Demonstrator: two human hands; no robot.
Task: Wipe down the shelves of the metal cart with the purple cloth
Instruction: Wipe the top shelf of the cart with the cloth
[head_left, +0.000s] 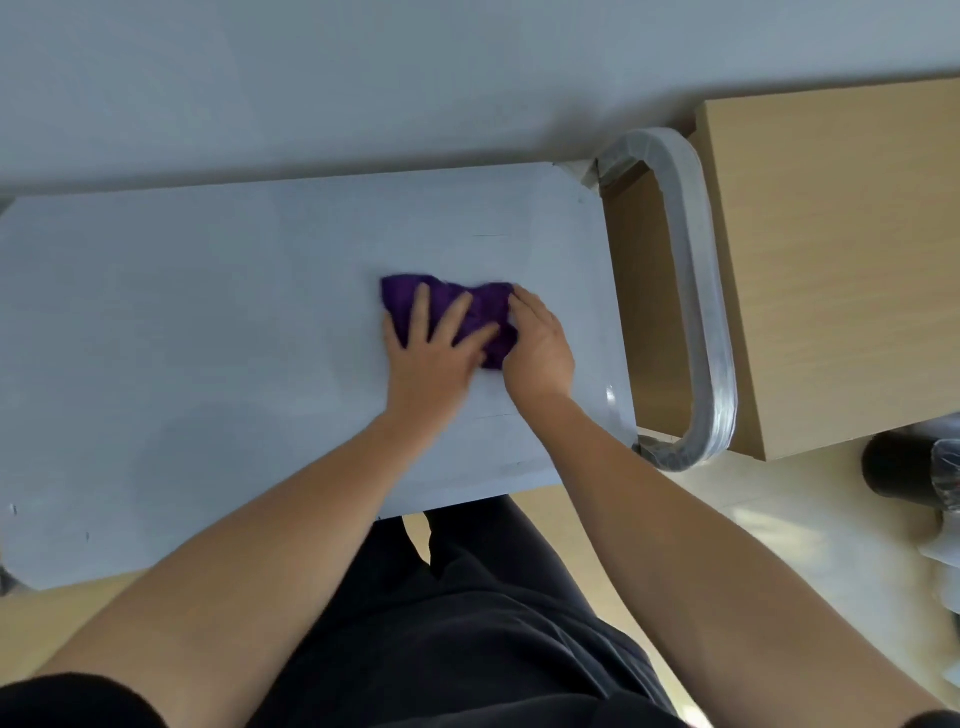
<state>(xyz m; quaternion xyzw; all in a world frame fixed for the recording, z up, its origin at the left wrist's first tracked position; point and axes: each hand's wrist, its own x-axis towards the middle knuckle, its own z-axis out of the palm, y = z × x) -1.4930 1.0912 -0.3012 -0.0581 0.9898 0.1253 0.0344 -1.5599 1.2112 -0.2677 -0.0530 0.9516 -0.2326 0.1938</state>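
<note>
Presses the crumpled purple cloth (491, 306) onto the pale top shelf (208, 322) of the metal cart with the left hand (431, 358), fingers straight and spread across the fabric. Grips the cloth's right edge with the right hand (540, 348), fingers curled down into the folds, the two hands touching. Holds the cloth right of the shelf's middle, near the plastic-wrapped handle (698, 291), with a light wooden cabinet (841, 260) just beyond that handle.
</note>
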